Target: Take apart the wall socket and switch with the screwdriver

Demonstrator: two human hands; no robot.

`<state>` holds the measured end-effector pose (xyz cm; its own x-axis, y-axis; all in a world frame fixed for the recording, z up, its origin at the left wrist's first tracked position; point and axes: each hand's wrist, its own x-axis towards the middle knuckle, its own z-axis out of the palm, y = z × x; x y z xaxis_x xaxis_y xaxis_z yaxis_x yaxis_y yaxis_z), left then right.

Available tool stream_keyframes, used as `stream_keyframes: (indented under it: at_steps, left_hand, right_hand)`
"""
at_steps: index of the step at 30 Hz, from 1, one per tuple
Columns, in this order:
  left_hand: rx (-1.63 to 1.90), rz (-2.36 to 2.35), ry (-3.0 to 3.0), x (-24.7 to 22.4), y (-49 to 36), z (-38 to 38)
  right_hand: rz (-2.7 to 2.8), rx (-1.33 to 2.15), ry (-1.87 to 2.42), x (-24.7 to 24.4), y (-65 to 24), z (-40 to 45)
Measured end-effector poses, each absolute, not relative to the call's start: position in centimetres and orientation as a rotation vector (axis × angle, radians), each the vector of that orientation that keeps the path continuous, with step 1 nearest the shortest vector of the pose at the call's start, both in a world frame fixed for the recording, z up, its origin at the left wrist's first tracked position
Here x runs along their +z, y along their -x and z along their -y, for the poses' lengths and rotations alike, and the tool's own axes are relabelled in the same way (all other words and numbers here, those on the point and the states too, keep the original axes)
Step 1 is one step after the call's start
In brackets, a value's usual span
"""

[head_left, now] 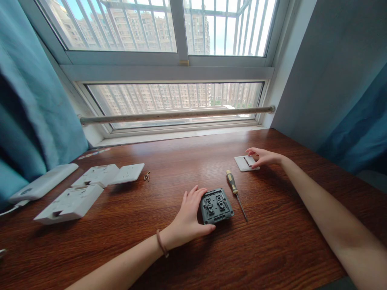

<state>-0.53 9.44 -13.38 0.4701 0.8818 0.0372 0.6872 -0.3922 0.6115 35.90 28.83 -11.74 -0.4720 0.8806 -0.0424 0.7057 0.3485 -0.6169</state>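
Note:
My left hand (190, 215) is curled round the left side of a dark grey switch module (216, 206), thumb at its near edge and fingers at its far edge. The module lies face up on the table and shows two rocker mechanisms. Farther right, my right hand (262, 157) has thumb and fingers closed about the right part of a white switch cover (242, 163), which lies flat with a dark slot in it. Between the hands lies a screwdriver (232, 182) with a yellow and black handle, its tip toward me.
Several small screws (146, 176) lie left of centre. Beside them are a white socket plate (128, 173) and two white boxes (69, 203) (98, 175). A white device with a cable (45, 183) lies at the far left. A window and a rail (181, 115) bound the table's back.

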Motion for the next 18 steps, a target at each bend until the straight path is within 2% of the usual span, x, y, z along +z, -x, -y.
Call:
stream_keyframes:
  at_steps: [5,8,13,18]
  left_hand:
    - [0.493,-1.300,-2.191,-13.6,0.5,-9.6]
    - [0.504,-1.303,-2.177,-13.6,0.4,-9.6]
    - [0.576,-1.299,-2.115,-13.4,0.3,-9.6]
    - [0.800,-1.287,-1.960,-14.0,0.5,-9.6]
  right_hand:
    - [2.215,0.835,1.239,-9.2,-33.0,-26.7]
    - [2.120,0.947,0.889,-8.5,-29.0,-22.8]
    - [2.144,0.953,0.705,-10.4,-22.9,-15.0]
    - [2.226,0.761,0.719,-12.7,-20.6,-11.9]
